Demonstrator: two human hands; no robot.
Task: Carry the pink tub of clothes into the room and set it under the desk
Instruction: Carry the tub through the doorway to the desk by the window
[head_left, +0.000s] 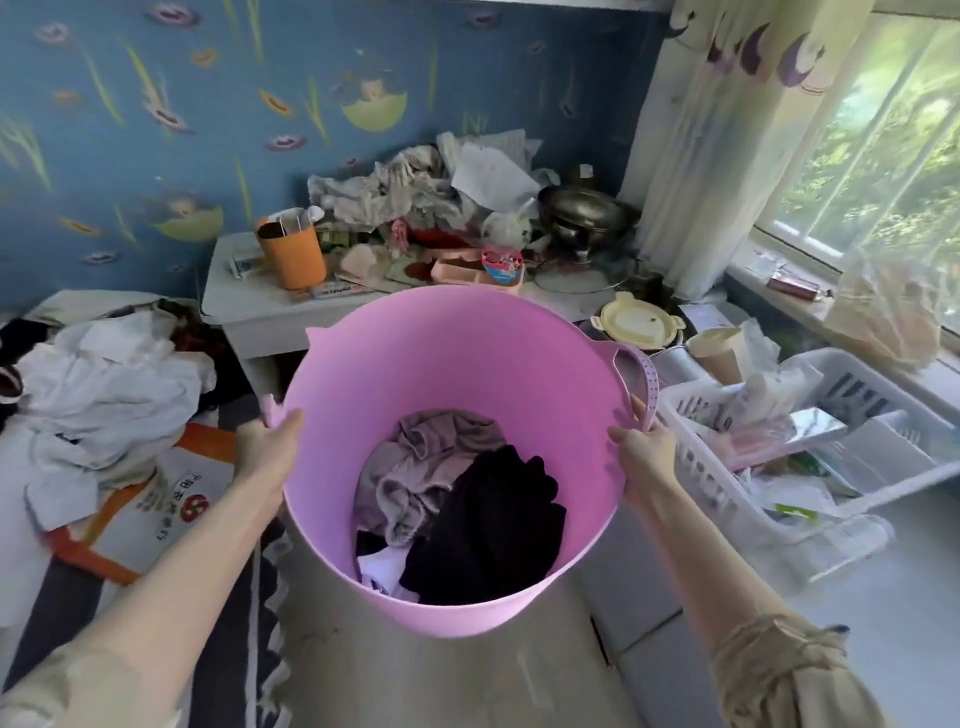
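Observation:
I hold the pink tub (447, 353) in the air in front of me, tilted so its inside shows. Lilac, black and white clothes (457, 509) lie at its bottom. My left hand (265, 447) grips the tub's left handle and my right hand (641, 441) grips the right handle. The white desk (244, 306) stands just beyond the tub against the blue wall, its top heaped with clutter. The dark gap under the desk (275, 374) shows to the left of the tub's far rim.
An orange cup (293, 254), crumpled papers and a metal pot (587, 213) crowd the desk. White clothes and a printed bag (171, 499) lie on the floor at the left. A white plastic basket (831, 467) full of items sits at the right under the window.

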